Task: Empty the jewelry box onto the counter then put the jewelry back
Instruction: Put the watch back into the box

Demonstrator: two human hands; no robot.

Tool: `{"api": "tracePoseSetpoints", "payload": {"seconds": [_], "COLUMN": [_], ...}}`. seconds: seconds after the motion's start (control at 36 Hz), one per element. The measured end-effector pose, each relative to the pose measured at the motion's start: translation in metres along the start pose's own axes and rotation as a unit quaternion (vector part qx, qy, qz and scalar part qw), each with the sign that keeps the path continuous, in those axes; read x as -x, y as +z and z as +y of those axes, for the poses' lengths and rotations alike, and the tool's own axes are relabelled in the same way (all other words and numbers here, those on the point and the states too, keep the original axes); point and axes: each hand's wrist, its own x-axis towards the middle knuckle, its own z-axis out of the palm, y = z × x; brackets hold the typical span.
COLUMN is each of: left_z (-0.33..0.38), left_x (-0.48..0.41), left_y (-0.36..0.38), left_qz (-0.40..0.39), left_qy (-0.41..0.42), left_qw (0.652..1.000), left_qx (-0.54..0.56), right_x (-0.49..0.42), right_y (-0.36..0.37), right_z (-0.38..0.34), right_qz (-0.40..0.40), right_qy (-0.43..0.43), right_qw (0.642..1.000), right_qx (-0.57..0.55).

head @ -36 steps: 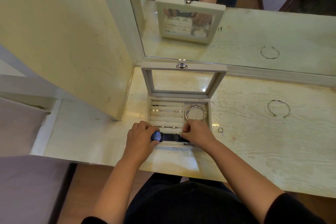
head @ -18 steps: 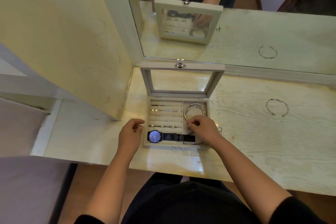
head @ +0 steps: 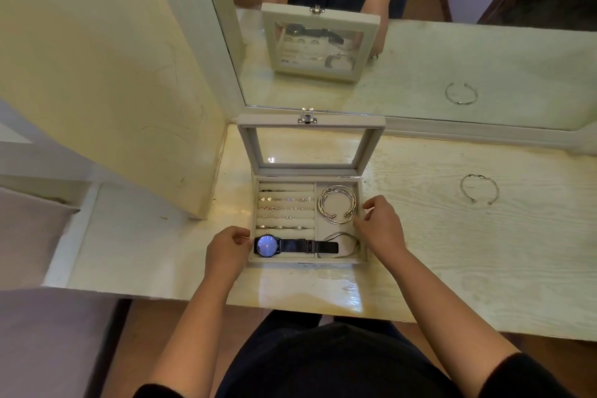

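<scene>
Our left hand (head: pixel 227 250) curls against the jewelry box's (head: pixel 349 121) left wall and our right hand (head: pixel 382 226) curls over its right rim (whether either grips, we cannot tell). The open box sits on the counter (head: pixel 452 252), with a watch (head: pixel 268 245) and bangles (head: pixel 320 205) inside. One cuff bracelet (head: pixel 479 176) lies well apart.

A mirror (head: pixel 484 52) in a pale frame (head: pixel 478 134) runs along the back of the surface (head: pixel 484 255). At the left a tall cream panel (head: pixel 113 81), marked with thin scratches, juts forward from the mirror's frame. Brown wooden floor (head: pixel 151 329) shows below, beside a lilac-grey face (head: pixel 42 349).
</scene>
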Motion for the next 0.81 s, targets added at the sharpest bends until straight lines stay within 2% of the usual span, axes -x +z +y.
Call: {"api": "tracePoseSetpoints", "payload": {"seconds": [0.22,0.81], "left_z": [0.0036,0.0080], "left_x": [0.0013,0.0069], "left_y": [-0.0002,0.0027], "left_qz": [0.018,0.039], "left_qy": [0.000,0.012], "left_qw": [1.000,0.998], "left_qx": [-0.006,-0.038], "right_x": [0.0036,0.0048], "right_y": [-0.0054,-0.0043], "right_z": [0.0039,0.0056], "right_qz": [-0.042,-0.028], "right_qy": [0.032,0.005], "right_qw": [0.996,0.996], "right_qx": [0.077,0.079]}}
